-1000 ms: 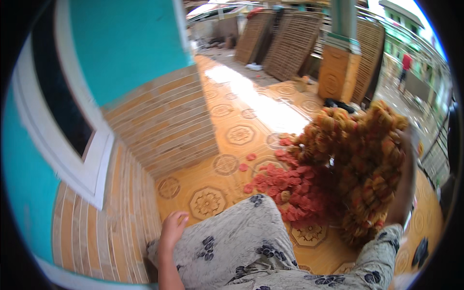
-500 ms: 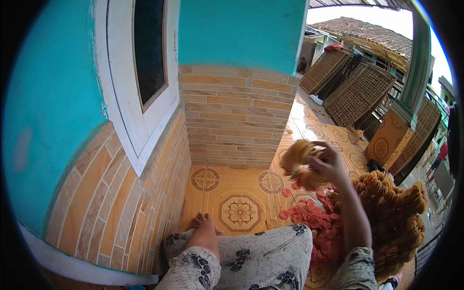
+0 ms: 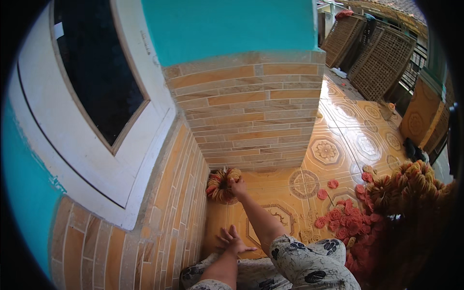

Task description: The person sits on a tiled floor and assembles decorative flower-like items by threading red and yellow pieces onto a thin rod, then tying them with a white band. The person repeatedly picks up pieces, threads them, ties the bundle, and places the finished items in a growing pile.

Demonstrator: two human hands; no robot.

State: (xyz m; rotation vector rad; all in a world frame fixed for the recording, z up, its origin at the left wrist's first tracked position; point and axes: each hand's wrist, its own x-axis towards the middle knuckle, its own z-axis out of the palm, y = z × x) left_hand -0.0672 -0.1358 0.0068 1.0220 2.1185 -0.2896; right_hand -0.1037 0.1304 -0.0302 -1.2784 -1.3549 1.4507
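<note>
In the corner where the two tiled walls meet, a ring-shaped bundle of thin yellow and red discs (image 3: 220, 186) rests on the floor. My right hand (image 3: 238, 187) is closed on its right side, arm stretched forward. My left hand (image 3: 234, 243) lies with fingers spread on the floor tiles, nearer to me, holding nothing. Off to the right are many loose, flat red discs (image 3: 345, 220), scattered and partly overlapping. Beside them a heap of similar yellow-brown bundles (image 3: 411, 186) is piled up, its near part dark in shadow.
A stone-tiled wall (image 3: 251, 106) stands ahead, and a white-framed dark window (image 3: 96, 63) is on the left. Patterned floor tiles (image 3: 326, 150) run out to the right. Woven lattice racks (image 3: 382, 60) lean at the back right, near a tiled pillar base (image 3: 418, 118).
My right hand has carried the bundle from above the red discs leftward and down into the wall corner. The view has turned left. My left hand now shows more, spread on the floor.
</note>
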